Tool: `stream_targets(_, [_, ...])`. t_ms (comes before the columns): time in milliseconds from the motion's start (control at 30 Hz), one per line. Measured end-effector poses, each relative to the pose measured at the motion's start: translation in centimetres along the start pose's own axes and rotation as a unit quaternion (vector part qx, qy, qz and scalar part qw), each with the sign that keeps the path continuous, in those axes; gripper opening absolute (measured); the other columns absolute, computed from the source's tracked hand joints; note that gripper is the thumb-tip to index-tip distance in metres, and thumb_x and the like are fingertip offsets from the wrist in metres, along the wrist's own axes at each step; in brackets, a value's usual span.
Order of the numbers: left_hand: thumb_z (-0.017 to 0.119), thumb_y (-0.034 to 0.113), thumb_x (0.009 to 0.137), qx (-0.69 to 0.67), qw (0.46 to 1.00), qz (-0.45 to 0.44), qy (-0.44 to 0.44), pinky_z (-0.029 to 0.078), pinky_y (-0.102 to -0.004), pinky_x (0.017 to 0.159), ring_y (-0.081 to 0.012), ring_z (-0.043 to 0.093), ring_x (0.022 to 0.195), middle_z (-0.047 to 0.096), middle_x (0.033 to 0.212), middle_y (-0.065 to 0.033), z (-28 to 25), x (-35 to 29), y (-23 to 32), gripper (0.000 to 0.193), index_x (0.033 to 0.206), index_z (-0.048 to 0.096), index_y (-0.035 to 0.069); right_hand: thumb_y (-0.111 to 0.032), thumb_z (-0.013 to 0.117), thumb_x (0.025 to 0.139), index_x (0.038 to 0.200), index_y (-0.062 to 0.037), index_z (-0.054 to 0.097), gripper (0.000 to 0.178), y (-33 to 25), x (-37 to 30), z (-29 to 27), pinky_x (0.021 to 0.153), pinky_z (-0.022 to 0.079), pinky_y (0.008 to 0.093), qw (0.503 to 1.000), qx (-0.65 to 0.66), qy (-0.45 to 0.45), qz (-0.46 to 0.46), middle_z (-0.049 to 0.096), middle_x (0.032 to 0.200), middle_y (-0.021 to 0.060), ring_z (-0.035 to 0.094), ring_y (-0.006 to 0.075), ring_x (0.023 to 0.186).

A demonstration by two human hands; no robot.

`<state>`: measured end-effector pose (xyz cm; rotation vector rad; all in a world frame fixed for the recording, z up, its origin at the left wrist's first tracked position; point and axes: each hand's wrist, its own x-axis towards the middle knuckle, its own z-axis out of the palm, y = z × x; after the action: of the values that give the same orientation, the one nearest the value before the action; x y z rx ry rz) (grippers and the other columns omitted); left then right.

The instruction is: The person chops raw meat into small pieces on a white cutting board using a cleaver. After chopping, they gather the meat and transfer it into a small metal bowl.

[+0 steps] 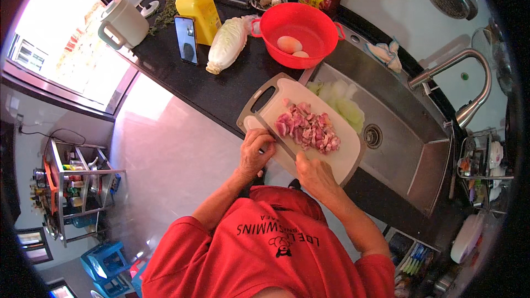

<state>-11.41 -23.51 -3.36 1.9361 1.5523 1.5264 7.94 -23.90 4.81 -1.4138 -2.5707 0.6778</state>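
Observation:
A cutting board (348,157) with a pale face and a grey-brown rim lies at a slant, partly over the sink's near left corner. Chopped raw meat (310,128) is heaped across its middle. My right hand (316,175) is closed round the handle of a knife (282,142), whose narrow blade points up and left across the board, beside the meat. At the board's left edge, my left hand (257,152) has its fingers curled down on a pale rounded piece (253,123) next to the blade. My fingers cover the piece's lower end, so its kind is unclear.
A red basin (309,27) with eggs stands behind the board, beside a Chinese cabbage (227,45) and a propped phone (186,40). Pale green leaves (339,102) lie in the steel sink (395,149), under a curved faucet (480,77). A kettle (124,22) stands far left.

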Motion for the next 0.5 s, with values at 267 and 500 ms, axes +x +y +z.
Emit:
stream_targets(267, [0.067, -0.004, 0.065, -0.007, 1.0, -0.029, -0.009, 0.048, -0.0355, 0.077, -0.0273, 0.058, 0.089, 0.061, 0.092, -0.0093, -0.2, -0.1, 0.2, 0.022, 0.085, 0.062, 0.005, -0.006, 0.053, 0.081, 0.087, -0.0009, 0.048, 0.009, -1.2, 3.1, 0.8, 0.054, 0.053, 0.0462, 0.999, -0.031, 0.019, -0.028, 0.062, 0.066, 0.0231, 0.065, 0.0387, 0.063])
stream_targets(500, [0.069, -0.003, 0.063, -0.008, 1.0, -0.017, 0.007, 0.05, -0.0346, 0.072, -0.0275, 0.06, 0.085, 0.063, 0.091, -0.0099, 0.3, -0.2, 0.4, 0.022, 0.082, 0.062, 0.003, -0.005, 0.051, 0.082, 0.085, -0.0019, 0.048, 0.006, -1.0, 1.3, 0.9, 0.052, 0.053, 0.0446, 0.998, -0.039, 0.046, -0.032, 0.062, 0.065, 0.0227, 0.065, 0.037, 0.062])
